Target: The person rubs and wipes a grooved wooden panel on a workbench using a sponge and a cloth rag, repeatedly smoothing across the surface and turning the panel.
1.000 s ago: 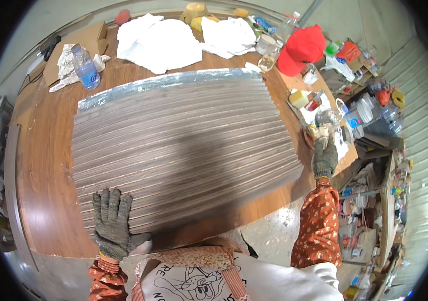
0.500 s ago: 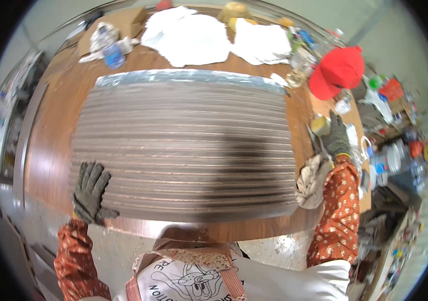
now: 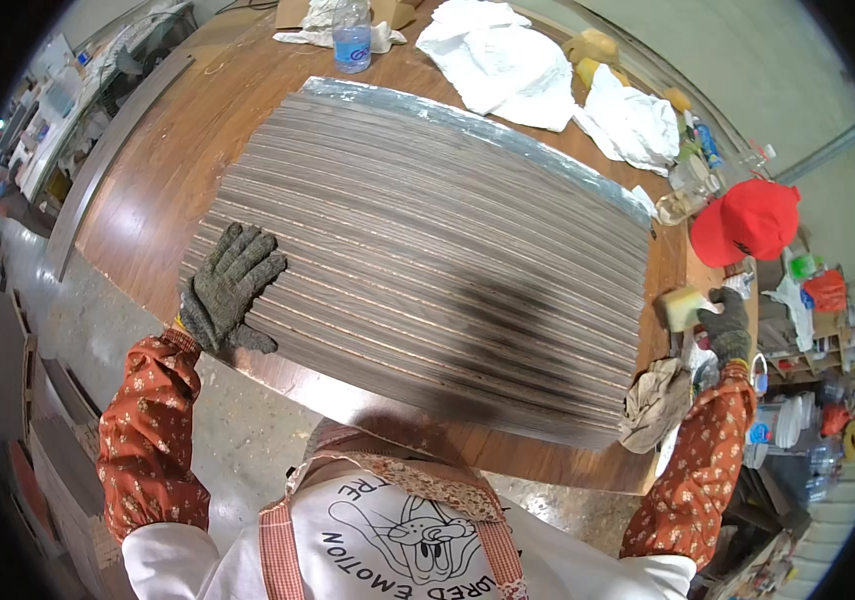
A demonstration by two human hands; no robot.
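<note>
My left hand [image 3: 232, 287], in a dark grey knit glove, lies flat with fingers stretched on the left end of a stack of narrow grey-brown wood-grain strips [image 3: 427, 250]. The strips lie side by side as a wide block on the brown table, with lighter lines between them. Right of the block, my right hand [image 3: 727, 328], in a matching glove, has its fingers bent at a pale yellow sponge [image 3: 682, 308]. The sponge's right edge sits between thumb and fingers. A crumpled beige cloth [image 3: 655, 404] lies just nearer to me, by the block's right end.
A silvery, smeared strip [image 3: 477, 130] runs along the block's far edge. Beyond are a water bottle [image 3: 352, 40], white cloths [image 3: 507, 65] and a red cap [image 3: 747, 223]. Shelves with bottles and tubs [image 3: 792, 420] stand at the right. A long board [image 3: 117, 165] lies along the table's left edge.
The view has turned, so the block now appears slanted. My right hand's fingers have gone from stretched out to bent around the sponge's edge. My left hand still rests flat on the strips.
</note>
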